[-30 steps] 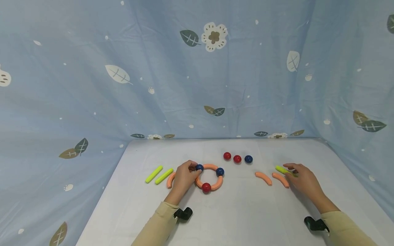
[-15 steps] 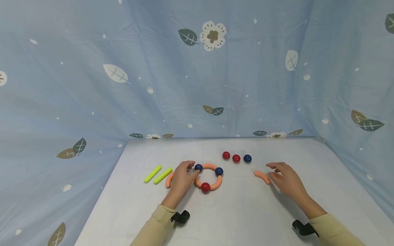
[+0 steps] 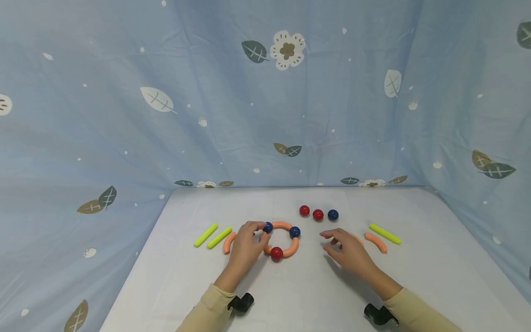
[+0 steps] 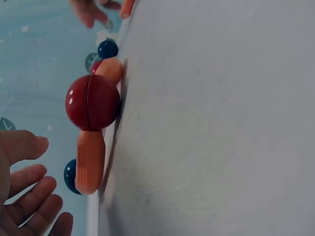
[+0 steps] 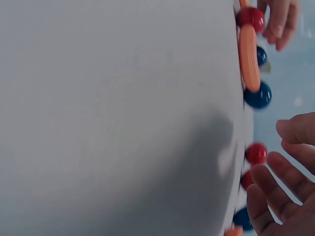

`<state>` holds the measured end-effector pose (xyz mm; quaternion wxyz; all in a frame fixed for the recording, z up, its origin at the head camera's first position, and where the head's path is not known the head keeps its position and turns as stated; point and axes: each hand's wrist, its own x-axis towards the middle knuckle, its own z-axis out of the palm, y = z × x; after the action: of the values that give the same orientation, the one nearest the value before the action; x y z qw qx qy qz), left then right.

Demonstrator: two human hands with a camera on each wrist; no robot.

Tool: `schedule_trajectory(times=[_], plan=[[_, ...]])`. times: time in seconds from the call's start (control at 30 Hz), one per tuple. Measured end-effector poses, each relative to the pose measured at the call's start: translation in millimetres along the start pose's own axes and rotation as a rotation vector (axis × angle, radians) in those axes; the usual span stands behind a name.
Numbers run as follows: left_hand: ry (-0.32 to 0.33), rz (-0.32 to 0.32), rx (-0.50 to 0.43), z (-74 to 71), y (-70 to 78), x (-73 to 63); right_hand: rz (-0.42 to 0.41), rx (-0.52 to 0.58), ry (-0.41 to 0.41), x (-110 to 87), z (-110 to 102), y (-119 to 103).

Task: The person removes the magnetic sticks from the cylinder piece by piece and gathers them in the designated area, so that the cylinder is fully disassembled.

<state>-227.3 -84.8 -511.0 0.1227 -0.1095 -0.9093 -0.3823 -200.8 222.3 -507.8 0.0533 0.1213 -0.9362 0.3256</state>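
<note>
A ring of curved orange pieces point(image 3: 282, 225) joined by balls lies on the white table. In it are a red ball point(image 3: 276, 253), a blue ball point(image 3: 295, 232) on the right and another blue ball point(image 3: 268, 227) at the upper left. My left hand point(image 3: 244, 249) is beside the ring's left side, fingers loosely bent and partly covering it; the left wrist view shows them apart from the pieces. My right hand point(image 3: 351, 254) hovers right of the ring, fingers spread and holding nothing. It partly hides a loose curved orange piece point(image 3: 357, 239).
Two red balls point(image 3: 304, 210) and a blue ball point(image 3: 333, 215) stand behind the ring. Left are two green sticks point(image 3: 206, 235) and an orange piece point(image 3: 228, 244), partly behind my left hand. Right are another orange piece point(image 3: 376, 243) and a green stick point(image 3: 385, 234). A blue curtain point(image 3: 265, 92) hangs behind.
My right hand has left the green stick on the right and moved left over the table toward the ring. The left hand has barely shifted, and the ring looks the same.
</note>
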Motion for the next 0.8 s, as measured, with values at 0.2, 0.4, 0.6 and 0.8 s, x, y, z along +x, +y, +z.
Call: schedule_trajectory(times=[0.2,0.4,0.6,0.8], plan=[[-0.065,0.068,0.032,0.6,0.8,-8.2,0.032,0.049,-0.088,4.4,21,-24],[-0.207,0.115,-0.001,-1.8,0.3,-11.5,-0.034,0.077,-0.13,7.2,34,-42],[-0.322,0.144,-0.002,-1.5,-2.3,-12.5,-0.101,0.109,-0.153,11.8,44,-53],[-0.321,0.157,0.015,-0.5,-4.0,-13.5,-0.142,0.097,-0.2,16.2,55,-61]])
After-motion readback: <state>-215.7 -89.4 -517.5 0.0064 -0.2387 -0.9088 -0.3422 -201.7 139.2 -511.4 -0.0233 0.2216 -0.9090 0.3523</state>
